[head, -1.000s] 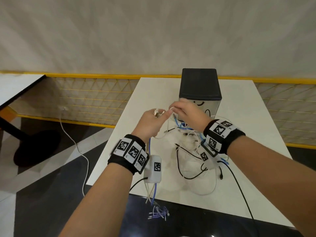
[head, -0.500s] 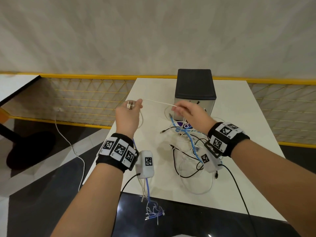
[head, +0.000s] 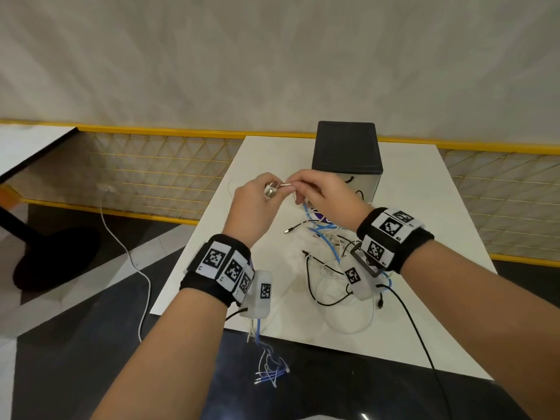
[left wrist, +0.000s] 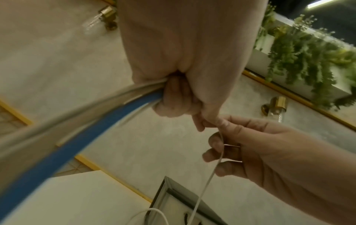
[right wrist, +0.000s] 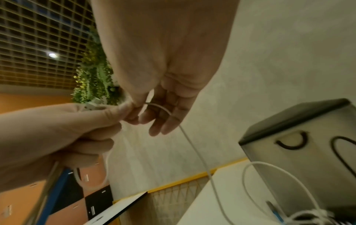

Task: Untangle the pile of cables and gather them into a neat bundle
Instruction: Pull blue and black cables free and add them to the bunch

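A tangle of black, white and blue cables (head: 330, 265) lies on the white table (head: 424, 189) in front of me. My left hand (head: 257, 204) is held above the table and grips a bundle of cables (left wrist: 108, 109), blue and white, whose ends (head: 269, 368) hang below the table's near edge. A thin white cable (right wrist: 194, 149) runs from the pile up to my right hand (head: 321, 192), which pinches it beside the left hand's fingertips. Both hands meet in the air just left of the box.
A box with a black lid (head: 347, 147) and pale sides stands at the back of the table, right behind my hands. A yellow mesh railing (head: 169, 174) runs along the far side. Another white cable (head: 133, 262) trails over the dark floor at the left.
My hands were spread apart with the white cable stretched between them. Now the left hand has come back right and the two hands meet again.
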